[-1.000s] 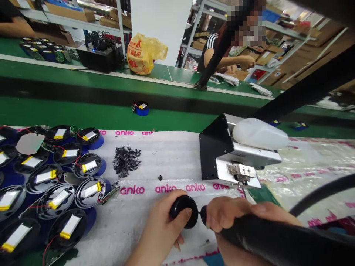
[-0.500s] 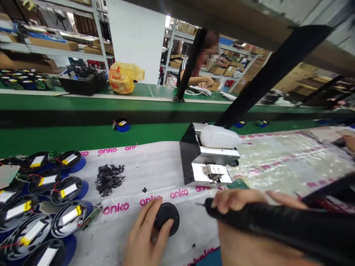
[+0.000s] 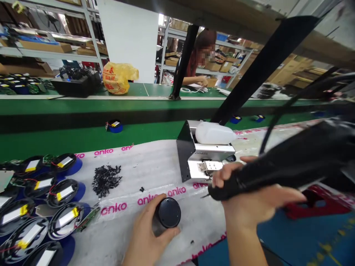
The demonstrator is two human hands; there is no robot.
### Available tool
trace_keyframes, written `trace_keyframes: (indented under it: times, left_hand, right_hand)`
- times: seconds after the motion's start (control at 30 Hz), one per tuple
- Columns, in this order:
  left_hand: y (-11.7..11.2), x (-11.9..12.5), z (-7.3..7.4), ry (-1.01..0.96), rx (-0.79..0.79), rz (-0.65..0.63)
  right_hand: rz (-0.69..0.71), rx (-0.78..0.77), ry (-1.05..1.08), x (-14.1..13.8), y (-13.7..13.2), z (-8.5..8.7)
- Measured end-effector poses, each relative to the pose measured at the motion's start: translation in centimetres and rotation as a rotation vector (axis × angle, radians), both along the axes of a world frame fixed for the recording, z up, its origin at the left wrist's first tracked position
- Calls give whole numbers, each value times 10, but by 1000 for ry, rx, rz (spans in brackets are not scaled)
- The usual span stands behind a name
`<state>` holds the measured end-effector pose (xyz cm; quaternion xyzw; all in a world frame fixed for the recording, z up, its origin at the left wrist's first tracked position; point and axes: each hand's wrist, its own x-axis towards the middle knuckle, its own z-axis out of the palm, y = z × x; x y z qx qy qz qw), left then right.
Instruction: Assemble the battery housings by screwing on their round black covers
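My left hand [image 3: 145, 231] is wrapped round a small black cylinder [image 3: 169, 212] with a flat round top, at the near edge of the bench. My right hand [image 3: 246, 207] grips a black electric screwdriver [image 3: 280, 166], which is tilted with its thin bit pointing left. The bit's tip is apart from the cylinder, to its upper right. Behind the screwdriver's tip stands a silver screw feeder [image 3: 212, 152] with a white plastic bottle [image 3: 215, 133] lying on it.
Several blue-and-black round housings [image 3: 62, 194] with batteries and wires crowd the left. A pile of small black pieces [image 3: 105, 181] lies on the white printed sheet [image 3: 155, 159]. A green conveyor [image 3: 146, 132] runs behind it. Across the bench, a person [image 3: 198, 61] works beside a yellow bag [image 3: 118, 77].
My right hand has raised the screwdriver, tilting its body up. The cylinder in my left hand now shows more of its side. The view has shifted slightly.
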<state>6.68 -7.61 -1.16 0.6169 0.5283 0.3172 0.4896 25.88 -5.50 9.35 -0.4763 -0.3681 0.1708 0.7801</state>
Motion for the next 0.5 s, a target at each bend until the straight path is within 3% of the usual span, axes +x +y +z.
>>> trace_keyframes:
  times: [0.1, 0.27, 0.5]
  left_hand:
    - [4, 0, 2, -83, -17, -10]
    - [10, -2, 5, -140, -64, -54]
    - [12, -1, 11, -146, -72, -56]
  right_hand:
    - [204, 69, 39, -29, -13, 8]
    - [275, 125, 24, -68, 3, 5]
    - [411, 66, 28, -72, 17, -21]
